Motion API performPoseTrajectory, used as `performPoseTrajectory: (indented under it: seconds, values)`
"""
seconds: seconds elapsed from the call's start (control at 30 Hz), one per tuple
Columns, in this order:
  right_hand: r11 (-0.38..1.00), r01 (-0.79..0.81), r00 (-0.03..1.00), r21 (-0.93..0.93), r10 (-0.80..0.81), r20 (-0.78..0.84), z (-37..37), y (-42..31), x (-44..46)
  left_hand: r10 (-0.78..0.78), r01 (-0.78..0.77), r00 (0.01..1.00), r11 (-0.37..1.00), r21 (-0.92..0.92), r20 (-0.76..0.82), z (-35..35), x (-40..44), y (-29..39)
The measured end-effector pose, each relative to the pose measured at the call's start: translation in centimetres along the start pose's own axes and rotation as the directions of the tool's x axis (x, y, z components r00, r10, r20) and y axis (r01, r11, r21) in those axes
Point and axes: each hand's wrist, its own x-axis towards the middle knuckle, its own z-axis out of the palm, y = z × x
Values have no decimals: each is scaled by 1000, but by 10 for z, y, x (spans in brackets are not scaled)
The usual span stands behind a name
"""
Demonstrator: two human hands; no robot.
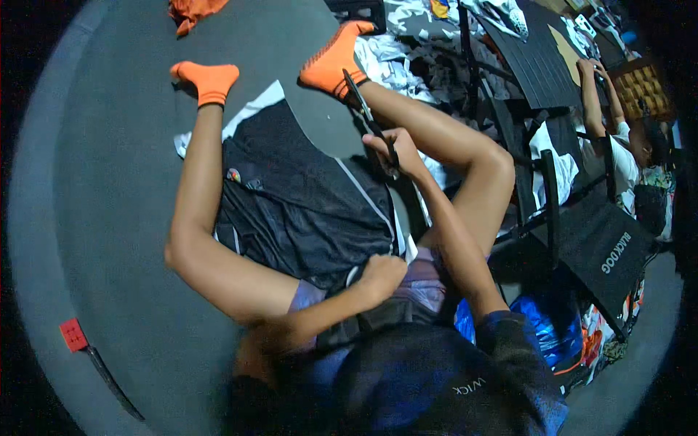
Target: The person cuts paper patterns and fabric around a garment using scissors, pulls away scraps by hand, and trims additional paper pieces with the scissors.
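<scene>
A dark garment [291,196] with light piping and a small colourful emblem lies spread on the floor between my outstretched legs. White fabric [256,107] shows along its far edge. My left hand [384,277] is closed on the garment's near edge, close to my lap. My right hand [396,152] grips a pair of scissors [359,97] by the handles, held above the garment's right side near my shin. Their blades point away from me, toward the orange sock [337,62] on my right foot.
A red power strip [73,335] with a black cord lies at lower left. Orange cloth [195,13] is at the top. White scraps [392,62], a black folding chair [592,243] and a blue plastic bag [549,330] crowd the right. Another person [624,163] sits beyond the chairs.
</scene>
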Motion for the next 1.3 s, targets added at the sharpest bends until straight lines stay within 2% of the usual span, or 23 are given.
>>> performPoseTrajectory:
  seconds: [0.07,0.23,0.33,0.5,0.6,0.63,0.73,0.9,1.0,1.13,1.3]
  values:
    - [999,38,999,21,-37,-32,0,2,3,16,-16,1000,1000,-7,4,-1,3,-5]
    - [1000,2,1000,11,-2,-26,-1,6,4,-24,27,999,997,-69,35,-45,1,-23]
    - [1000,13,1000,-14,-14,-22,-1,6,5,-18,23,1000,958,-285,20,-63,1,-27]
    - [999,32,999,-42,-33,-21,-1,12,8,-2,19,998,953,-302,58,-58,1,-19]
    - [998,58,997,-25,-59,-46,0,5,5,-3,-25,993,974,-227,-119,-44,1,-5]
    - [998,57,997,-24,-58,-45,0,6,4,-3,-24,993,974,-227,-118,-39,2,-2]
    - [992,117,992,-44,-119,-50,1,8,6,-26,26,996,1000,-10,-84,-32,7,2]
    - [992,118,989,-31,-121,-86,2,12,9,-78,74,990,997,-38,-120,-40,5,5]
    - [1000,-26,1000,-1,26,-1,-3,5,5,-55,36,963,996,-77,-264,-32,5,7]
    - [1000,15,1000,14,-15,-14,-1,7,6,-44,52,969,998,26,-244,-21,10,9]
    - [999,28,1000,22,-28,-6,-2,12,9,24,-32,978,999,-36,-209,-44,-2,11]
